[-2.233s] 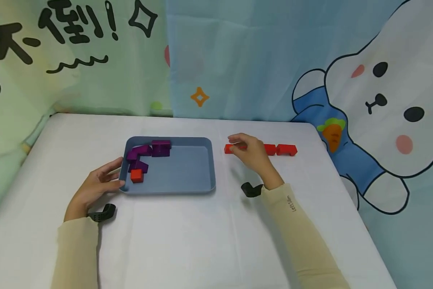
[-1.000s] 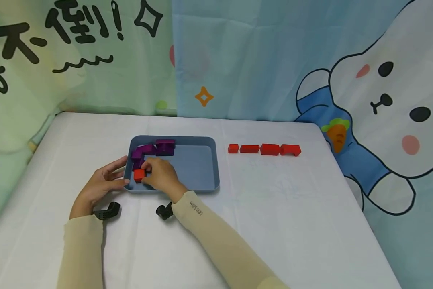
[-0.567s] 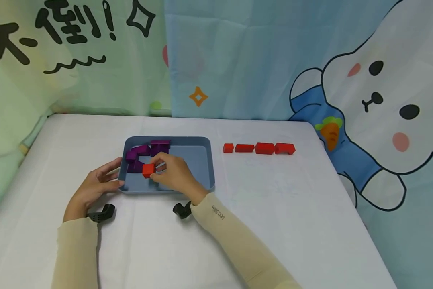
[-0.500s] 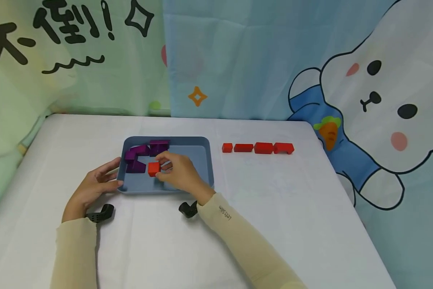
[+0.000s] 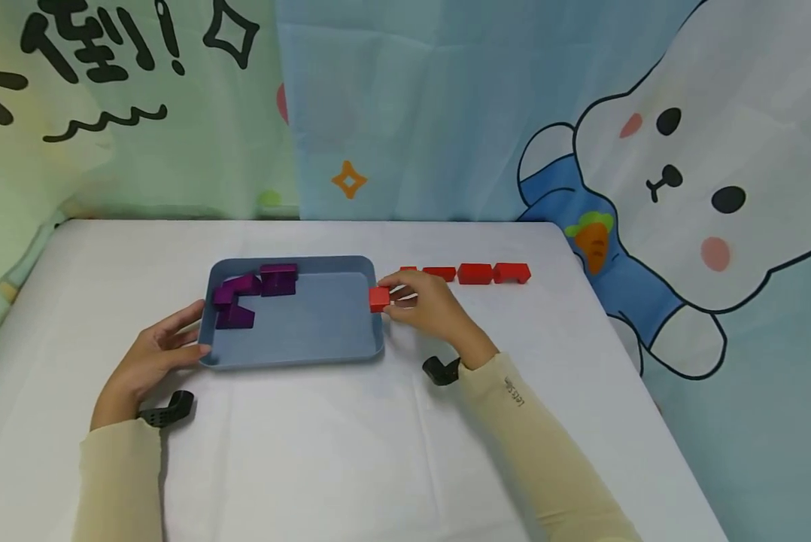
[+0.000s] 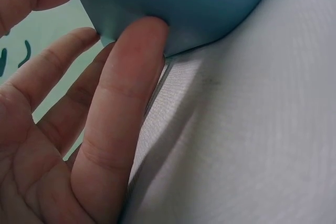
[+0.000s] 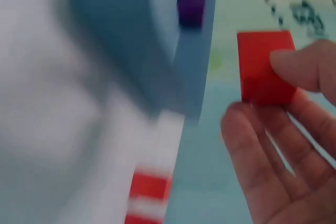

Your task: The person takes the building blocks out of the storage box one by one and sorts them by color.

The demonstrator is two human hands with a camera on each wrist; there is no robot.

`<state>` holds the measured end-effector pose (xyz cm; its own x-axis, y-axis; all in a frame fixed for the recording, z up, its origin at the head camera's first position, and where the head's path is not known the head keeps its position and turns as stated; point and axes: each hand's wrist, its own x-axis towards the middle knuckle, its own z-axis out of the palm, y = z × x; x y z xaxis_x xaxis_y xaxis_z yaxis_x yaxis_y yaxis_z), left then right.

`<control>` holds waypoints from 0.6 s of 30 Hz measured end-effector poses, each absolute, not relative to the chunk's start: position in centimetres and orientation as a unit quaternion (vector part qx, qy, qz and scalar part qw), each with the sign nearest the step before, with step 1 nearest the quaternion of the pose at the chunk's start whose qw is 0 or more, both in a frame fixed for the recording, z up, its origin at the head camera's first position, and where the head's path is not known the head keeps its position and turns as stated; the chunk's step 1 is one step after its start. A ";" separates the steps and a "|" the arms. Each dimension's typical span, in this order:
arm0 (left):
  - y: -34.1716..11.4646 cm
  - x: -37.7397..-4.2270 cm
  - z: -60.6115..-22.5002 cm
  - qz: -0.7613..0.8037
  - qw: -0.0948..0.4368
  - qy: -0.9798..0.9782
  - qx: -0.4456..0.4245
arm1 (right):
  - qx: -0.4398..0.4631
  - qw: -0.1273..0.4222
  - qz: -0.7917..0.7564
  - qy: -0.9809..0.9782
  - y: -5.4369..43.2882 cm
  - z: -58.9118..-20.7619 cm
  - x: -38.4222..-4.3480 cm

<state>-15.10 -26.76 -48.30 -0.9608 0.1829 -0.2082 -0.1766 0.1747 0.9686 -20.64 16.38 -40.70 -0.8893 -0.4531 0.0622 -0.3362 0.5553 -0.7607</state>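
Observation:
A red block is pinched between the thumb and fingers of my right hand, over the right rim of the blue-grey tray. The right wrist view shows this red block close up, one face turned to the camera. My left hand touches the tray's left side, its fingers spread and fairly straight against the wall. Several purple blocks lie in the tray's left part: one by the back wall, another nearer the front.
Right of the tray, several red blocks form a row on the white table; my right hand partly hides the leftmost ones. Behind the table hangs a printed curtain.
My right hand reached into the tray, gripped the red block at the front left and carried it rightward to the right rim. My left hand stays at the tray's side.

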 end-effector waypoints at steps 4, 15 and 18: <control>-26.8 -15.0 -48.3 0.638 0.141 0.757 0.000 | -0.209 0.081 -0.404 0.887 20.6 -40.8 -21.5; -26.8 -15.0 -48.6 0.628 0.146 0.764 -0.010 | -0.081 0.094 -0.317 0.940 32.4 -40.3 -23.1; -26.8 -14.9 -48.8 0.627 0.144 0.766 -0.009 | -0.060 0.092 -0.309 0.945 34.8 -40.0 -23.6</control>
<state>-14.89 -26.78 -48.75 -0.9582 0.1668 -0.2324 -0.1950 0.2138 0.9572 -23.63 34.75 -40.00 -0.9757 -0.1709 -0.1371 -0.0567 0.8014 -0.5954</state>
